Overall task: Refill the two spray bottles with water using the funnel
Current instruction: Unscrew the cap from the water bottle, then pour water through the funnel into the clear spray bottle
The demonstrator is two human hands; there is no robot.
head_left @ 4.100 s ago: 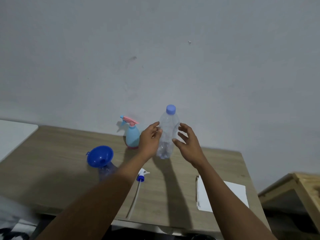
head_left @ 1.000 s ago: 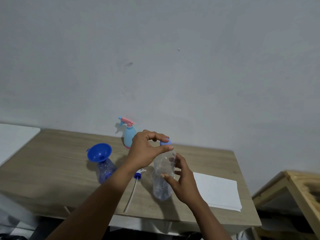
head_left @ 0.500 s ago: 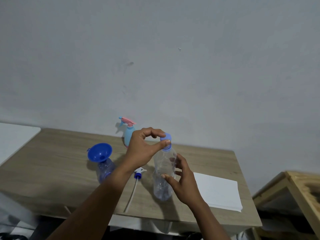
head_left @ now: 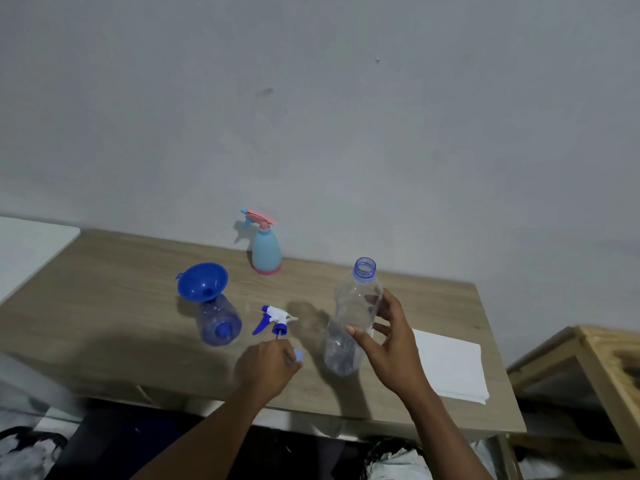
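Observation:
My right hand (head_left: 388, 344) grips a clear water bottle (head_left: 349, 317) by its middle; the bottle stands uncapped on the wooden table (head_left: 104, 292). My left hand (head_left: 266, 367) is low over the table beside it and pinches the bottle's blue cap (head_left: 298, 355). To the left, a blue funnel (head_left: 202, 281) sits in the neck of a clear blue spray bottle (head_left: 218, 320). That bottle's blue-and-white trigger head (head_left: 273, 318) lies on the table beside it. A light-blue spray bottle with a pink trigger (head_left: 265, 245) stands at the back by the wall.
A white folded sheet (head_left: 450, 365) lies on the table's right end. A wooden piece of furniture (head_left: 581, 368) stands to the right of the table, a white surface (head_left: 27, 247) to the left. The grey wall rises right behind the table.
The cap has come off the water bottle. My left hand moved down from the bottle's top to the table with the cap in its fingers. My right hand kept hold of the bottle.

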